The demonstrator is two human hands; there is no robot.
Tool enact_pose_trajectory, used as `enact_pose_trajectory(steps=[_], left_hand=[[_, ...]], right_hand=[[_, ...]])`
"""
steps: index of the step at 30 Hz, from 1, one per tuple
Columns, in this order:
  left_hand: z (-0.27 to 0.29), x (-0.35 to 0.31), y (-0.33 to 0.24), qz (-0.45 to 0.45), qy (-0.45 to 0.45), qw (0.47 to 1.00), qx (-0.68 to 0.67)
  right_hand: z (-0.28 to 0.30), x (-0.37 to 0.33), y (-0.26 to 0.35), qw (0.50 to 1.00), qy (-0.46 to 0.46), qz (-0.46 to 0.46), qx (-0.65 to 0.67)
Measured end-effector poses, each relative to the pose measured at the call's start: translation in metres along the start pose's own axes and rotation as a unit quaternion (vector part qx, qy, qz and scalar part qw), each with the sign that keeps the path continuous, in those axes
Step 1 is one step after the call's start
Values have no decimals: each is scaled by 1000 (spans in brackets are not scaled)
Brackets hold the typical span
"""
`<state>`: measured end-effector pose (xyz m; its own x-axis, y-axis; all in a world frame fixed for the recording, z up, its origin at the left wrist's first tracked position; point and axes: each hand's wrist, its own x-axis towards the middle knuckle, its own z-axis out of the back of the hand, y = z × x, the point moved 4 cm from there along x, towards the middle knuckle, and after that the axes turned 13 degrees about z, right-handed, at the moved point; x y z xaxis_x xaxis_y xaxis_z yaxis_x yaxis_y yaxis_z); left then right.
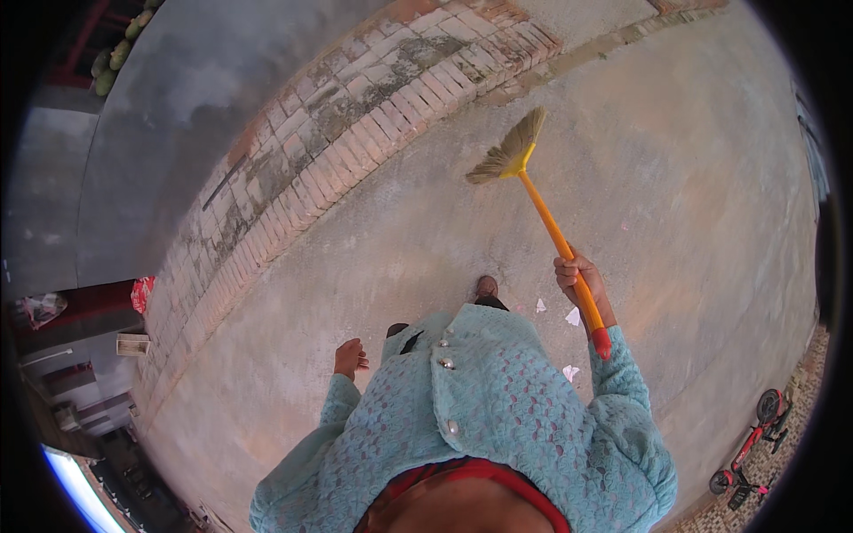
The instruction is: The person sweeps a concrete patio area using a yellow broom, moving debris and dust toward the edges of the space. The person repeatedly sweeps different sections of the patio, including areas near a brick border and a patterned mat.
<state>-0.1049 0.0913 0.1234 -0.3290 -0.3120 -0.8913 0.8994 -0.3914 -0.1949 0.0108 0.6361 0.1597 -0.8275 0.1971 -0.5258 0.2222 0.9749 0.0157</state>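
Stands by white scraps [573, 316], with brick edging [355, 142] ahead and a red two-wheeler [744, 449] far right, on grey concrete [711, 222]. Grips broom [545, 211] in right hand [569, 270], short of the bricks, with left hand [350, 357] loosely curled.

The person wears a pale blue-green cardigan [524, 400] with an openwork pattern, matching long sleeves [622, 382] left and right, and round pearly buttons [453, 427], over a red inner garment [526, 485] on the near side, plus dark trousers [491, 303] and, farthest, a brown shoe [486, 286].
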Motion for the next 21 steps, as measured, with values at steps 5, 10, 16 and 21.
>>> enact_pose_trajectory(steps=[5, 10, 16, 21], left_hand=[[0, -6, -7, -111, -1, 992, 66], [9, -4, 21, -31, -9, 999, 4], [-33, 32, 3, 84, 12, 994, -68], [-93, 61, -101, 122, 101, 985, -65]], right_hand=[[1, 71, -15, 997, 29, -75, 18], [20, 125, 13, 992, 10, -101, -72], [24, 147, 97, 992, -92, -49, -72], [-16, 132, 154, 980, -161, 18, -119]])
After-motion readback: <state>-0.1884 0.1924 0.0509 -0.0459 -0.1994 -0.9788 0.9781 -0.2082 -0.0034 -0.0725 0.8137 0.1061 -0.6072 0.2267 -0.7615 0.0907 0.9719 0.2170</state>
